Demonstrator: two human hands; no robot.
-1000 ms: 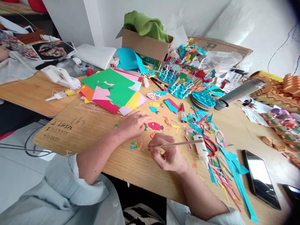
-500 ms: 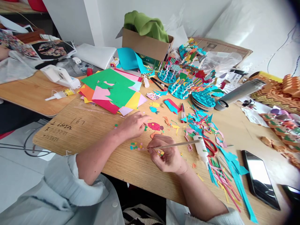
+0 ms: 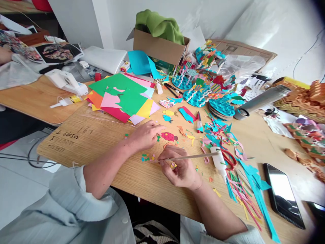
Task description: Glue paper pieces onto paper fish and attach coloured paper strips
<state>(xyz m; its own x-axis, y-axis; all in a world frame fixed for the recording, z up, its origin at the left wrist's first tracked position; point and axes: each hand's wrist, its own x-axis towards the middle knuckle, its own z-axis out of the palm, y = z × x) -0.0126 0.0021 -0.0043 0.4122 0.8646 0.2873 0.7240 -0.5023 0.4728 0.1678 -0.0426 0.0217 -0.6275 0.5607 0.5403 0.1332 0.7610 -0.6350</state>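
My right hand (image 3: 177, 167) pinches a thin wooden stick (image 3: 190, 156), its long end pointing right over the white glue bottle (image 3: 218, 161). The stick's tip is near small round paper dots (image 3: 147, 157) on the table. Beyond that hand lies a red paper fish (image 3: 169, 136) with dots on it, and an orange paper piece (image 3: 170, 144) is partly hidden by my fingers. My left hand (image 3: 147, 135) rests on the table left of the red fish, index finger stretched toward it and the other fingers loosely bent. I see nothing held in it.
Coloured paper sheets (image 3: 124, 93) are stacked behind my left hand. Blue and yellow paper fish (image 3: 168, 118) lie farther back, near finished blue round pieces (image 3: 196, 96). To the right are red-handled scissors (image 3: 232, 159), paper strips (image 3: 243, 196), a phone (image 3: 283, 195) and a metal cylinder (image 3: 264, 101).
My right hand has shifted very slightly left with the stick. The left hand stays by the red fish, and the whole view has moved a little.
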